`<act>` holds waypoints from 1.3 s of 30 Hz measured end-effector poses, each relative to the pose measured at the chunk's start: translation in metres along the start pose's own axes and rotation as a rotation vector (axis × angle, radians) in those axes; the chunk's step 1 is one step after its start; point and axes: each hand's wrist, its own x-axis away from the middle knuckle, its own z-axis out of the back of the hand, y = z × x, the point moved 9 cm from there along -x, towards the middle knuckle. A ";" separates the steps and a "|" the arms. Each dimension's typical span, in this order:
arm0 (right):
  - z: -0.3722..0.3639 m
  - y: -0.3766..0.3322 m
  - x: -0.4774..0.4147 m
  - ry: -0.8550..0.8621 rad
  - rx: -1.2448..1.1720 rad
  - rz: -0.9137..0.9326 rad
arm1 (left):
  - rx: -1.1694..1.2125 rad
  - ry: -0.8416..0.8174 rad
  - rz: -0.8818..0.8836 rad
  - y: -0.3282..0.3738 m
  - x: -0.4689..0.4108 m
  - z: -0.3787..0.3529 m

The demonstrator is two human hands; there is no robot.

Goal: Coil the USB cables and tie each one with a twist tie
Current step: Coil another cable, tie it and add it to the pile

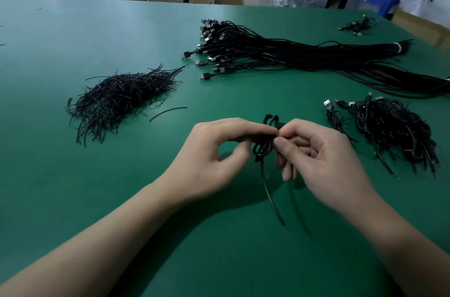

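Note:
A small black coiled USB cable [264,144] hangs above the green table [97,187] between my hands. My left hand [214,158] pinches the coil's middle from the left with thumb and forefinger. My right hand [319,155] pinches it from the right, fingers curled. A loose cable end [270,197] trails down toward me. Whether a twist tie is on the coil I cannot tell. A heap of black twist ties [121,99] lies to the left, with a single tie [168,111] beside it.
A long bundle of straight USB cables [280,53] lies at the back right, its plugs pointing left. A pile of coiled cables [389,126] sits at the right. A few more cables [358,25] lie near the far right edge. Cardboard boxes and blue shelving stand beyond the table.

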 end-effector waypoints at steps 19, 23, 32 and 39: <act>-0.037 0.031 0.014 -0.369 -0.714 -0.537 | -0.258 0.082 -0.049 0.017 -0.003 0.000; -0.048 0.031 0.019 -0.344 -0.915 -0.669 | -0.475 0.122 -0.237 0.032 -0.002 0.001; -0.043 0.024 0.016 -0.191 -0.877 -0.543 | -0.660 0.246 -0.546 0.055 0.007 -0.002; -0.003 0.002 0.001 0.048 -0.194 -0.081 | 0.054 0.196 0.084 0.003 0.002 0.005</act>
